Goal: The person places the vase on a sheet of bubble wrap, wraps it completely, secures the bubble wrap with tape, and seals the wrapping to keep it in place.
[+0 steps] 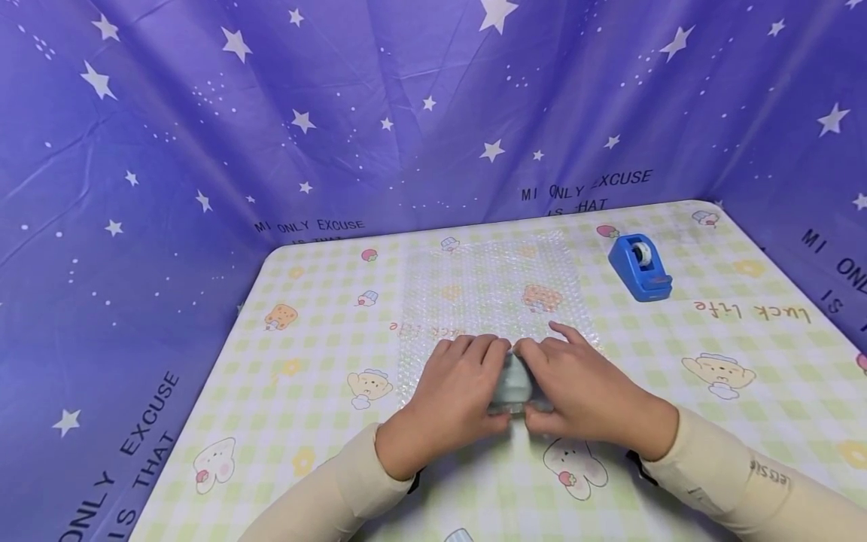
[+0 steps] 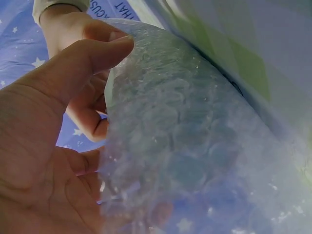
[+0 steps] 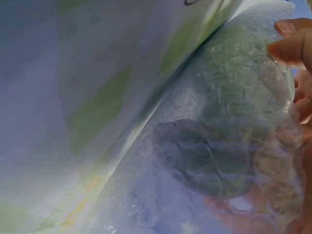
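Wearing cream sleeves (image 1: 332, 489) and working toward the near side of a green-checked table (image 1: 284, 406). Gripping with both hands right now: curling the left hand (image 1: 457, 388) over the far side of a pale green object (image 1: 512, 380) while bringing the thumb round to the near side, and doing much the same at the other end with the right hand (image 1: 579, 384). Not clenching on thin air, not letting go either, just grasping the object together with some bubble wrap (image 1: 474, 278). Not catching every fingertip, so not guessing at those.

Holding the object low between both hands, right at the near end of the sheet. Showing up cloudy and green through the bubbles in both wrist views, so probably being at least partly covered. Not managing to tell what kind of thing, or whether fully enclosed anywhere.

Progress-wise, probably sitting in the early part of the wrapping: getting the near end up around the object, by the look of it, but leaving a broad stretch lying flat just beyond the fingers. Reckoning on having most of the rolling left. Not spotting any tape stuck on the wrap.

Farther back on the right, standing well apart from both hands: a blue tape dispenser (image 1: 637, 271), loaded with a white roll (image 1: 642, 254). Behind all that, just facing a purple curtain (image 1: 406, 150) printed with white stars and dark lettering.
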`<state>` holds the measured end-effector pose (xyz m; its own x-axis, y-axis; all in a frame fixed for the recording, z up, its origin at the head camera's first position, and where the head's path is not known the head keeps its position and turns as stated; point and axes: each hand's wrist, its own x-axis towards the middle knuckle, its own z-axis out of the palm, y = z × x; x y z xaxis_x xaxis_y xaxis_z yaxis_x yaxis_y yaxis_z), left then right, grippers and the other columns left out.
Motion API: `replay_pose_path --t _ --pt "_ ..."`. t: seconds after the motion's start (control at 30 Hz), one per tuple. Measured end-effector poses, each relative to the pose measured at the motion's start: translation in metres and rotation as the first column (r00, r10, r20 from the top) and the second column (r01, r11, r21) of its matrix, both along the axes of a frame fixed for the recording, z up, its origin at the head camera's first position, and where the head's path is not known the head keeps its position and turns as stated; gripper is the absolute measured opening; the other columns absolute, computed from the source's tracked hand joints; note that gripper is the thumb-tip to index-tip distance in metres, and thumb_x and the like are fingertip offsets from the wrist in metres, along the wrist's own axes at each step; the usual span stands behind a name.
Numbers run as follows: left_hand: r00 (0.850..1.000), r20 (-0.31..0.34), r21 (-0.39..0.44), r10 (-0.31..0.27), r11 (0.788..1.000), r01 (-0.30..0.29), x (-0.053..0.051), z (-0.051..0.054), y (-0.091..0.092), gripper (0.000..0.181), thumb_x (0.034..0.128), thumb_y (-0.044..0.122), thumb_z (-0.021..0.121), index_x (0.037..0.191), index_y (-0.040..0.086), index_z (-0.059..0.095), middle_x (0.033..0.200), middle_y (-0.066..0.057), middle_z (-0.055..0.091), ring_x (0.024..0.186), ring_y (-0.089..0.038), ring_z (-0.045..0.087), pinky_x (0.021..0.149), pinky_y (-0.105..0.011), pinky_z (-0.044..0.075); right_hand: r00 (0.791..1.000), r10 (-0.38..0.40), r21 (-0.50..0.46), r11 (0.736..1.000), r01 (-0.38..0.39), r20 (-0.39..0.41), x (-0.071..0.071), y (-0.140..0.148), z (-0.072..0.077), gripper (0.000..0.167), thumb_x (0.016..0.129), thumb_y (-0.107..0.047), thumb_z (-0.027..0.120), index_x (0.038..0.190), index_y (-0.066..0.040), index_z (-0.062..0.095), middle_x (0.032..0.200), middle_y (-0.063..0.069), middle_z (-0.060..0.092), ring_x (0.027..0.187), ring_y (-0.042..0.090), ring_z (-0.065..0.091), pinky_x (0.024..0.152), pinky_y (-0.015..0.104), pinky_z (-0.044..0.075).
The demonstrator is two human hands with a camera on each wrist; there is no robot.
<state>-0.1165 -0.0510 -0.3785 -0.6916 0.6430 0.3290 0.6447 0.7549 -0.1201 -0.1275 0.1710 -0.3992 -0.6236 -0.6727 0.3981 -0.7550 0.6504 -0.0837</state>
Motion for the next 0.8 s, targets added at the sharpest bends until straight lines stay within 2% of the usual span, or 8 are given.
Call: replay_pose_path --t 0.4,0.8 --pt "1.0 -0.001 0.018 0.006 1.0 -0.006 -0.001 0.0 0.001 0.082 0.0654 0.062 0.087 0.126 0.016 0.056 0.123 0.002 0.065 0.107 -0.021 0.065 0.08 -0.039 0.052 1.0 0.008 0.003 1.0 -0.008 0.017 -0.007 0.0 0.004 0.061 0.069 -0.042 0.079 0.112 -0.009 0.05 0.072 -0.013 0.05 0.07 0.009 0.057 0.107 0.063 0.043" --pt "1.0 -0.023 0.022 0.0 1.0 0.0 -0.001 0.0 0.0 0.078 0.0658 0.059 0.088 0.123 0.016 0.058 0.122 0.002 0.066 0.106 -0.021 0.066 0.082 -0.039 0.053 0.998 -0.012 0.024 1.0 0.01 0.061 -0.014 0.001 0.003 0.061 0.07 -0.045 0.079 0.112 -0.012 0.049 0.07 -0.016 0.049 0.072 0.01 0.058 0.106 0.063 0.043"
